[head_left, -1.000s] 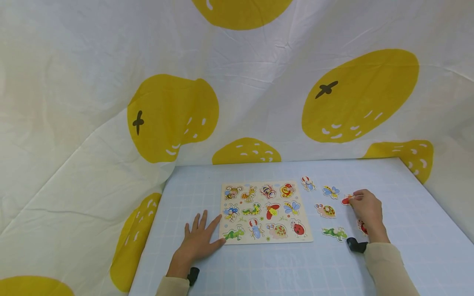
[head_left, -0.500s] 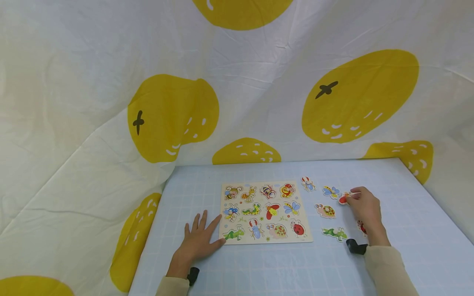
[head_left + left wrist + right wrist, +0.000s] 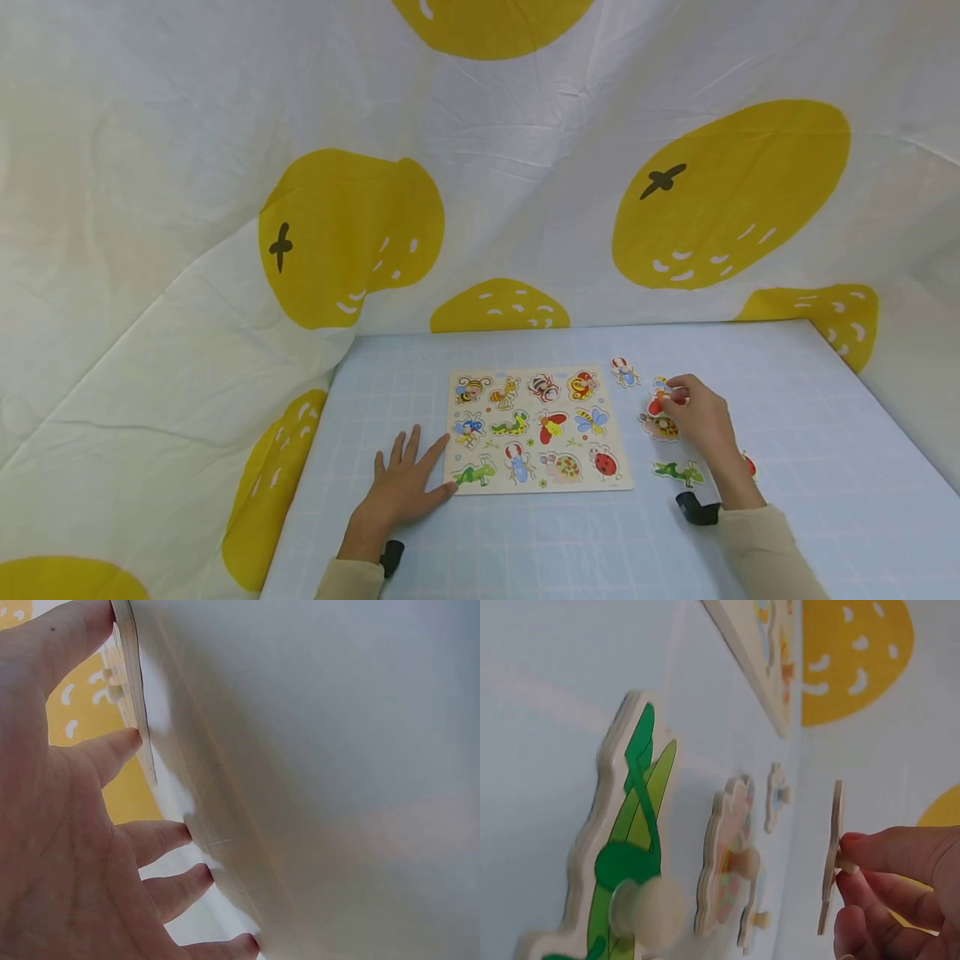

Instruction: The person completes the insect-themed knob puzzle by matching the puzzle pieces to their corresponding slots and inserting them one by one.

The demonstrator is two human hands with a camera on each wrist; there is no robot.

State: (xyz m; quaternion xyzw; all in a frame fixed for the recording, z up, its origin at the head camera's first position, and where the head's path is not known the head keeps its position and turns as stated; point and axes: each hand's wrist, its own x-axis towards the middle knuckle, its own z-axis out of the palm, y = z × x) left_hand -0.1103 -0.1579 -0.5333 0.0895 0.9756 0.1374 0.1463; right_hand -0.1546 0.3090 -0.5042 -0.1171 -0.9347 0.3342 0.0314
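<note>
The right hand (image 3: 699,417) pinched the red bug (image 3: 656,406) aloft by its knob (image 3: 846,864), between the board (image 3: 600,487) and the table's right edge; the left hand (image 3: 401,489) lay spread, touching the board's near left corner.

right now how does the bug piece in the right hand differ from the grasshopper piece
The bug piece is held above the table in the right hand; the grasshopper piece lies flat on the table. The bug piece shows red; the grasshopper piece is green. Both have a knob.

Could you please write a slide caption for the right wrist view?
Right hand pinches a puzzle piece by its knob, green grasshopper piece in the foreground.
</note>
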